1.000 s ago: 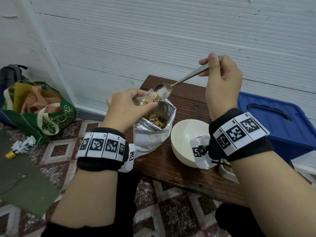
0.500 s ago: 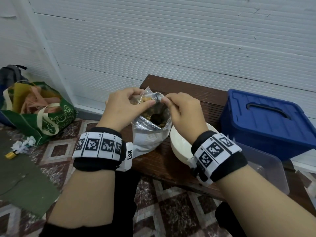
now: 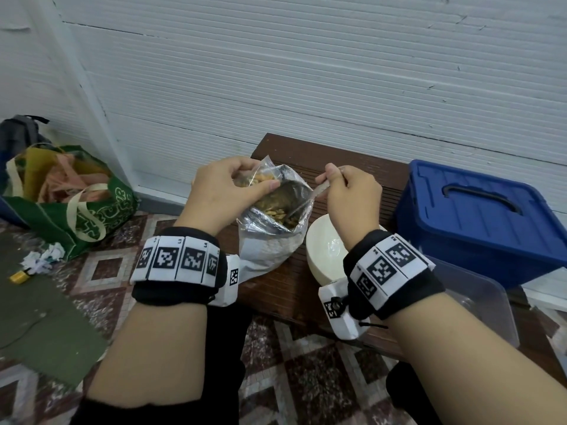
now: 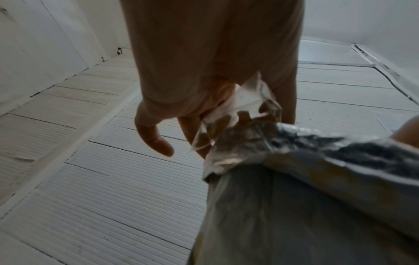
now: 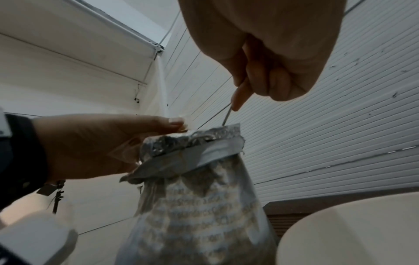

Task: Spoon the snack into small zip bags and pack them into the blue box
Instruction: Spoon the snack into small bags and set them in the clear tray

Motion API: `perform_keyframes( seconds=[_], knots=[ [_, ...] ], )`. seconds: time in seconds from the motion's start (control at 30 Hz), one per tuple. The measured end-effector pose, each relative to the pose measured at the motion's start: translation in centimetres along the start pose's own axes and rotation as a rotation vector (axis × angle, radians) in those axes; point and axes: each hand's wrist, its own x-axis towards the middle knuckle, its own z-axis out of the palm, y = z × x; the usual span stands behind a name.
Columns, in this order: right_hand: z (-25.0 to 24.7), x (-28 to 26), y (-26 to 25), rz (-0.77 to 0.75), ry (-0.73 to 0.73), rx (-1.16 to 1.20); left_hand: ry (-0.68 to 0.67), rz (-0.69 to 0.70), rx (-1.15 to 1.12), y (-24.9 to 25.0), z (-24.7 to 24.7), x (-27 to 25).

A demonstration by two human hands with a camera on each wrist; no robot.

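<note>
Spoon [image 3: 302, 201] slants handle-up to the right, bowl buried in the foil snack bag [image 3: 273, 237] on the bench, right hand [image 3: 349, 199] clenching its handle. Left hand [image 3: 221, 191] pinches the small zip bag [image 3: 264, 176] above the foil mouth.

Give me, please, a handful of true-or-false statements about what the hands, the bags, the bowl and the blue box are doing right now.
1. The left hand holds a small zip bag with snack in it. True.
2. The spoon reaches into the foil snack bag. True.
3. The blue box has its lid off. False: its lid is on.
4. The right hand is empty. False: it grips the spoon.
5. The white bowl stands on the floor. False: it stands on the wooden bench.
</note>
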Motion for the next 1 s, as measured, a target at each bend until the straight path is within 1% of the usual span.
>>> perform_keyframes(
  seconds=[0.1, 0.17, 0.43, 0.6, 0.73, 0.87, 1.0],
  knots=[
    [-0.7, 0.6, 0.1, 0.089, 0.072, 0.052, -0.004, 0.001, -0.013, -0.1, -0.1, 0.0],
    [-1.3, 1.1, 0.0, 0.113, 0.123, 0.075, -0.009, 0.000, -0.014, 0.0, -0.2, 0.0],
    [-3.7, 3.0, -1.4, 0.064, 0.242, 0.067, -0.011, 0.006, 0.022, 0.0, -1.1, -0.1],
    [-4.9, 3.9, -2.2, 0.068, 0.311, 0.094, -0.065, 0.005, 0.063, 0.1, -1.4, -0.2],
    [-4.5, 4.2, -2.6, 0.073, 0.283, 0.099, -0.098, -0.001, 0.125, 0.1, -1.0, -0.1],
    [-3.5, 4.2, -3.0, 0.092, 0.214, 0.101, -0.117, -0.008, 0.116, 0.0, -0.3, 0.0],
    [-2.9, 4.4, -3.1, 0.106, 0.179, 0.084, -0.113, -0.022, 0.109, -0.1, 0.2, 0.2]
  ],
)
